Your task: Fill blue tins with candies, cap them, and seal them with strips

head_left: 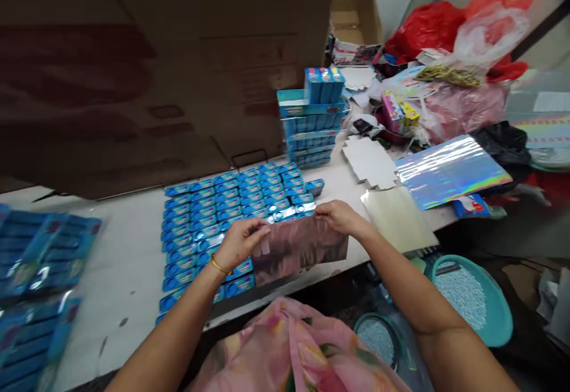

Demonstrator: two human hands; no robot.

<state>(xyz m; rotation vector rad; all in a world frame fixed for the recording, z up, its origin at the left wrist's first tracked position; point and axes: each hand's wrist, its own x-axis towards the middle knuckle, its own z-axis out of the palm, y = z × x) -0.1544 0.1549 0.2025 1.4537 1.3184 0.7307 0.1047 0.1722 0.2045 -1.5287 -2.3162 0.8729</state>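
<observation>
Head view: the left hand and right hand pinch the upper edge of a thin, glossy brownish sheet, rectangular and mirror-like, near the tabletop's front edge, beside close-set rows of oblong blue packs.

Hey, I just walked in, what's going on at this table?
A person holds a shiny sheet by its upper edge, the left hand near one corner and the right hand toward the other. It hangs at the near edge of the table, in front of rows of small blue boxes. Beyond them stands a stack of blue packs. A teal basin of pale pellets sits lower, to the right.
</observation>
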